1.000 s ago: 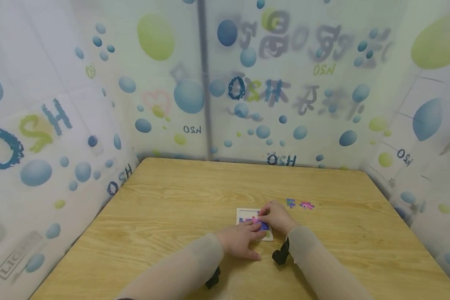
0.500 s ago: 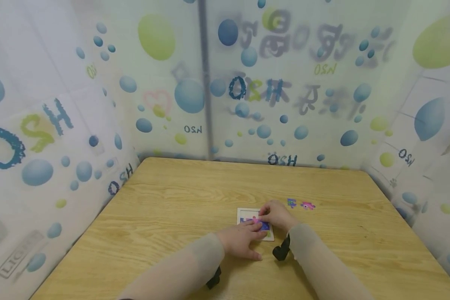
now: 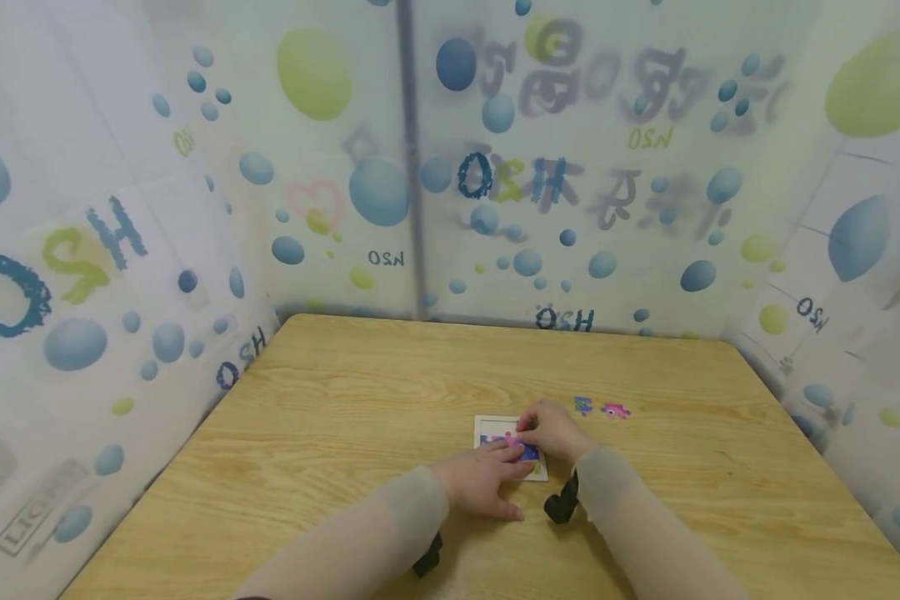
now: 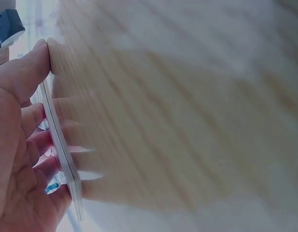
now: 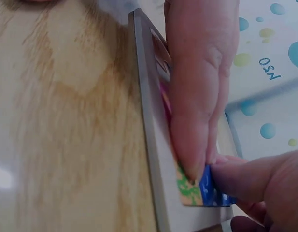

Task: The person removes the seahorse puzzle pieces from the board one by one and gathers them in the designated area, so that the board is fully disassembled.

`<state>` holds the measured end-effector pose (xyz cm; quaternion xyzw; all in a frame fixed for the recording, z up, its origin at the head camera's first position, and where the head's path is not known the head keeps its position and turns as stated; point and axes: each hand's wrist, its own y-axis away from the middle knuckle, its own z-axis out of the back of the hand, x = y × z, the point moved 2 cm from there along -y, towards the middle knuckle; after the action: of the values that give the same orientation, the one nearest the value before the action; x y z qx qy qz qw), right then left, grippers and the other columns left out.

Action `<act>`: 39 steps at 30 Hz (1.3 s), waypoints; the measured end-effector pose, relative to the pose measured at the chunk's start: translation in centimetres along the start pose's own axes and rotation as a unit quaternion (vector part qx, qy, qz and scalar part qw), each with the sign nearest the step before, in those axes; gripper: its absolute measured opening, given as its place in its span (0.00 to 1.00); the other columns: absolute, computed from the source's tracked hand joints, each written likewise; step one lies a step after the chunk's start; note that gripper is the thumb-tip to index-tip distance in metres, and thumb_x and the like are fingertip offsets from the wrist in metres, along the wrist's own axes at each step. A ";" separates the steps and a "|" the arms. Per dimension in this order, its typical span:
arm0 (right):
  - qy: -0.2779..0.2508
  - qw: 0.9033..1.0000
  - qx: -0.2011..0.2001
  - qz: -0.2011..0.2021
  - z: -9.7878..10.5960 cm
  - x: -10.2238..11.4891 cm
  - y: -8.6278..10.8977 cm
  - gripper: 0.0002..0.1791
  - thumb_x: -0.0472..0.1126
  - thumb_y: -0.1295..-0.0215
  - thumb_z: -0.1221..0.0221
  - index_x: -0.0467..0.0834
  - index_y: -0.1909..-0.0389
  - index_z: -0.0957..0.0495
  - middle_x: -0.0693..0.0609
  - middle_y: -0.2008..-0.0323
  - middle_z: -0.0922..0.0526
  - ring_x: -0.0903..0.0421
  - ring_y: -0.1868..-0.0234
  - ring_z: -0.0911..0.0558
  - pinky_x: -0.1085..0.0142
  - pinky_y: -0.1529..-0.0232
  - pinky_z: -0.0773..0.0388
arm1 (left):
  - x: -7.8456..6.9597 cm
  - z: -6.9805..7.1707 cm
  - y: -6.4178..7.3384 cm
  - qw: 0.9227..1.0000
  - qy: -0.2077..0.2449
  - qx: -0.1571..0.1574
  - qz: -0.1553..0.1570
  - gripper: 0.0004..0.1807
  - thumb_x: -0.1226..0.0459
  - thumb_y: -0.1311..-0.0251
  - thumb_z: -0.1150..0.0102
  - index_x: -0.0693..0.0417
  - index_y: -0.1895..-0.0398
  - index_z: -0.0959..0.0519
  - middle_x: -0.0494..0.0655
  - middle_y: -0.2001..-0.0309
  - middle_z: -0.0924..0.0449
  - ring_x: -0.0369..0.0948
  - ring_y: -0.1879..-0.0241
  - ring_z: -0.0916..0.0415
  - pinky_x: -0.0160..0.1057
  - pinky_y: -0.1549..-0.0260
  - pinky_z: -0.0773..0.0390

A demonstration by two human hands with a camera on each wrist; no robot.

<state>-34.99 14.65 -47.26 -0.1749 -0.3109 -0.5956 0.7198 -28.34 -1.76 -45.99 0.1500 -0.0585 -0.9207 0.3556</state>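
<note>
A small jigsaw puzzle in a white tray [image 3: 482, 422] lies on the wooden table, its upper part bare white and its lower part filled with pink and blue pieces. My left hand [image 3: 482, 482] rests across it with the fingers spread flat. In the left wrist view, those fingers [image 4: 35, 140] lie over the tray's edge. At the tray's upper right, my right hand [image 3: 558, 432] pinches a puzzle piece with thumb and forefinger, mostly hidden by the fingers. The right wrist view has its fingertips at a blue part of the puzzle [image 5: 206, 186], close beside the left fingers.
Two loose puzzle pieces lie beyond my right hand: a blue-green one [image 3: 583, 406] and a pink one with an eye [image 3: 615, 411]. Patterned curtains [image 3: 330, 208] stand around the table [image 3: 345, 383] at the back and sides.
</note>
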 end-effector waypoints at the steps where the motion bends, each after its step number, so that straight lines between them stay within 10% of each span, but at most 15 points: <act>1: -0.002 1.000 -0.003 0.000 0.0 0.0 0.0 0.05 0.36 0.41 0.34 0.46 0.74 0.20 0.50 0.64 0.28 0.51 0.59 0.30 0.56 0.52 0.32 | 0.0 0.0 0.0 1.000 0.000 0.000 0.000 0.40 0.37 0.40 0.47 0.39 0.26 0.41 0.43 0.24 0.52 0.44 0.26 0.57 0.43 0.30 0.50; 10: -0.079 0.997 -0.014 -0.015 -0.1 -0.5 0.1 0.14 0.36 0.41 0.34 0.41 0.55 0.22 0.47 0.55 0.21 0.49 0.51 0.25 0.50 0.43 0.30 | -0.2 0.4 0.4 1.000 0.005 0.004 0.005 0.40 0.38 0.40 0.46 0.38 0.27 0.41 0.43 0.25 0.52 0.45 0.26 0.57 0.43 0.30 0.50; 39: -0.096 0.994 -0.006 -0.048 0.5 -1.1 -0.2 0.11 0.37 0.43 0.32 0.43 0.59 0.19 0.49 0.60 0.20 0.51 0.57 0.25 0.52 0.46 0.30 | 0.0 0.0 0.0 1.000 -0.004 -0.002 0.002 0.40 0.37 0.41 0.47 0.38 0.27 0.41 0.43 0.25 0.51 0.46 0.26 0.55 0.44 0.30 0.49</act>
<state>-35.43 15.77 -47.62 -0.2203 -0.3835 -0.6115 0.6561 -28.34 -1.76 -45.95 0.1450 -0.0581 -0.9206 0.3579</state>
